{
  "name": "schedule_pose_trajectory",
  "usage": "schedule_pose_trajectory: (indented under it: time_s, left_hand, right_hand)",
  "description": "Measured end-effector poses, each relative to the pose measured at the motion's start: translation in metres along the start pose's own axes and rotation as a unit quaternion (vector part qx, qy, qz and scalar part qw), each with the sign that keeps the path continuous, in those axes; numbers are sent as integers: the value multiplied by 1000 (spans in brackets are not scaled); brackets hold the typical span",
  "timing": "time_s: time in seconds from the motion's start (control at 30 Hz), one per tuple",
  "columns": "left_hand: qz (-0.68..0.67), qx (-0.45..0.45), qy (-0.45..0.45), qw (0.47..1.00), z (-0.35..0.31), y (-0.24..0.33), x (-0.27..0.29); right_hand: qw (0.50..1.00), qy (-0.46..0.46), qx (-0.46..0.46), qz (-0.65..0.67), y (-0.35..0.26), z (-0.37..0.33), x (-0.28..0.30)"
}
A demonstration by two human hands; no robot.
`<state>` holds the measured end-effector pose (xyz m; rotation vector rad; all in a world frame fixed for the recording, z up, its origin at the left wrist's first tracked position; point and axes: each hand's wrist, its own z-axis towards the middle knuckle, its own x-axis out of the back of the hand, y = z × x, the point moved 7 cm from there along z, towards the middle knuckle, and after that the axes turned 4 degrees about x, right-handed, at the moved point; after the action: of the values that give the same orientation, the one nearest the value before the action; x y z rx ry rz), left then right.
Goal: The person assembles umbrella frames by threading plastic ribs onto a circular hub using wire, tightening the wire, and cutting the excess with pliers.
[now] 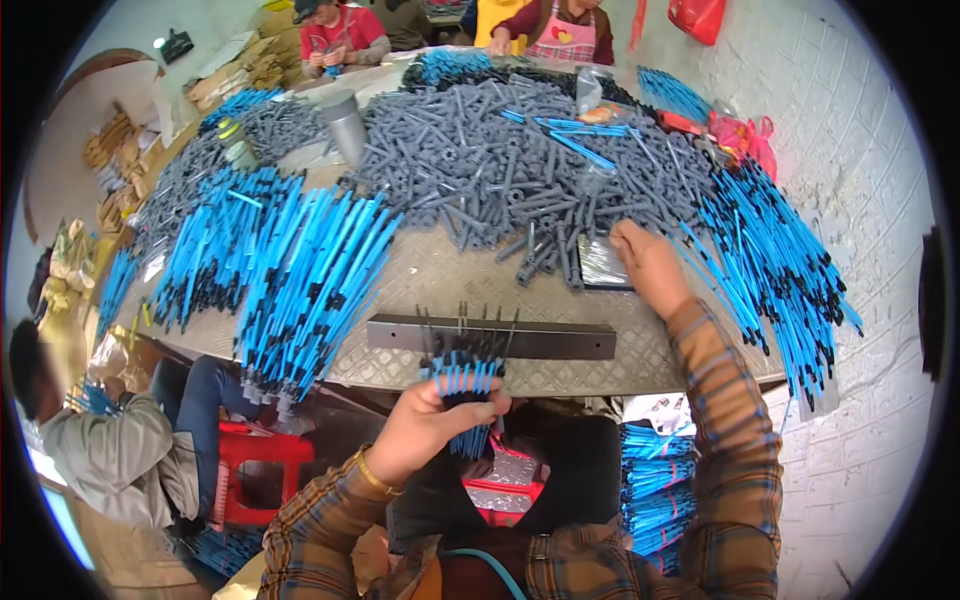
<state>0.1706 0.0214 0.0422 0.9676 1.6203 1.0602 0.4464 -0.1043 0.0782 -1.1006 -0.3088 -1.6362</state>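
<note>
Rod bundle: blue rods with dark tips (466, 378), lower centre of the frame, tips upward, at the table's (430, 270) near edge.
Left hand: wrapped around the bundle's middle (425, 425), thumb across the front; a slackened thumb could let rods slip down below the table edge.
Dark tips: fanned unevenly; with only 1 hand round the rods, a tilt could spread them further.
Dark bar: 1 long strip (560, 342), centre of the frame, behind the tips in view; I cannot tell if they touch it, but snagging there could bend or dislodge rods.
Right hand: fingers curled (648, 262), right of centre, at the film-topped dark tray (602, 262); I cannot tell whether anything is pinched. A careless pull could wrinkle the film or shift the tray.
Grey tubes: heaped across the upper centre (450, 150), some just beside the tray; a knock from the wrist could set loose ones rolling.
Left rod pile: middle left (320, 270), lower ends jutting past the table edge; a brush from the left sleeve (315, 515) could drag some off.
Right rod pile: middle right (775, 265), near the right sleeve (725, 400); an outward elbow could scatter it.
</note>
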Motion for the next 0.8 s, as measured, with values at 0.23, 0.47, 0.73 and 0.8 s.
schedule_pose_trajectory:
  time_s: [0.23, 0.47, 0.73, 0.8]
  left_hand:
    - [7, -49, -9, 999, 6, -5, 5]
    - [-18, -43, 11, 999, 0, -4, 0]
    - [-21, -62, 1, 998, 0, -10, 6]
    - [-20, -68, -8, 997, 0, -9, 5]
  right_hand:
    - [964, -9, 153, 218, -162, -43, 38]
    - [969, -27, 128, 209, -185, -60, 42]
    - [967, -10, 132, 217, -183, -65, 40]
    - [969, -18, 123, 216, -183, -65, 39]
